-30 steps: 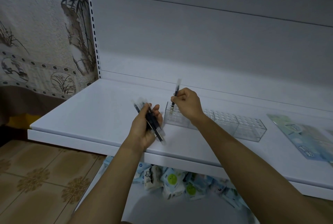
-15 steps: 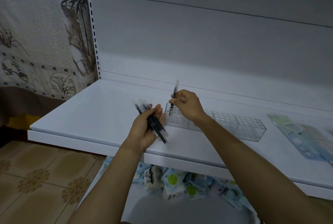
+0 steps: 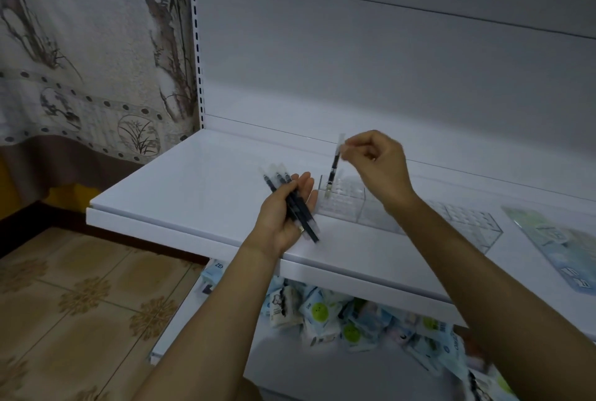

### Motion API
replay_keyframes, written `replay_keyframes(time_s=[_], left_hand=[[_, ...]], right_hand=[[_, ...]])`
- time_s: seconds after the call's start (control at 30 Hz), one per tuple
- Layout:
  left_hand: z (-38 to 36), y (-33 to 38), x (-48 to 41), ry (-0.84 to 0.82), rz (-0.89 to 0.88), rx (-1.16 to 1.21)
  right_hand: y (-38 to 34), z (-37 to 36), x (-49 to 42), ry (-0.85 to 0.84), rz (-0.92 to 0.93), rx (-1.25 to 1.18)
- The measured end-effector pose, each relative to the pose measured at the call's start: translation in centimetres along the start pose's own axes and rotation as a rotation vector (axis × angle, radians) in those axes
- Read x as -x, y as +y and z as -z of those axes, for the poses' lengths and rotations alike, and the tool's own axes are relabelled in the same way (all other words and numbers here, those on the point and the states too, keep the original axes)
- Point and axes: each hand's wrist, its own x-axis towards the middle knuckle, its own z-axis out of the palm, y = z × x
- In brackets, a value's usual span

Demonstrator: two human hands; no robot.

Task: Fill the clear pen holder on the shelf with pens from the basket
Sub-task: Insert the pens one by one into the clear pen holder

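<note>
Deeper now, the pen (image 3: 335,160) stands in the pen holder's (image 3: 342,204) left end, my right hand's (image 3: 380,168) fingers (image 3: 352,145) pinching its top; my left hand (image 3: 283,220) grips spare pens (image 3: 292,202).

Our right arm (image 3: 429,223) hid the pen holder's (image 3: 467,223) middle. Blur left us unsure whether our right hand (image 3: 379,166) pinched the upright pen (image 3: 333,170). The picture's edge cut off the blue card (image 3: 554,246).
</note>
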Motion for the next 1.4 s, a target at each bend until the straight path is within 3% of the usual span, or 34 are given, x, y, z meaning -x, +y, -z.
replay_keyframes(time_s=[0.13, 0.23, 0.7, 1.1, 1.23, 1.4], left_hand=[[0.4, 0.1, -0.3, 0.017, 0.014, -0.051], [0.5, 0.1, -0.3, 0.007, 0.046, -0.07], [1.1, 0.1, -0.6, -0.004, 0.026, -0.003], [0.6, -0.1, -0.9, 0.054, -0.058, -0.039], [0.7, -0.2, -1.0, 0.068, -0.099, -0.132], [0.9, -0.1, -1.1, 0.086, -0.092, -0.084]], right_hand=[[0.0, -2.1, 4.1, -0.286, 0.009, 0.302], [0.5, -3.7, 5.7, -0.395, 0.062, 0.511], [-0.5, -3.5, 6.5, -0.462, -0.014, 0.61], [-2.1, -3.6, 6.5, -0.418, 0.05, 0.968], [-1.8, -3.9, 5.6, -0.449, -0.022, 0.873], [-1.2, -3.5, 4.4, -0.477, -0.087, 0.732]])
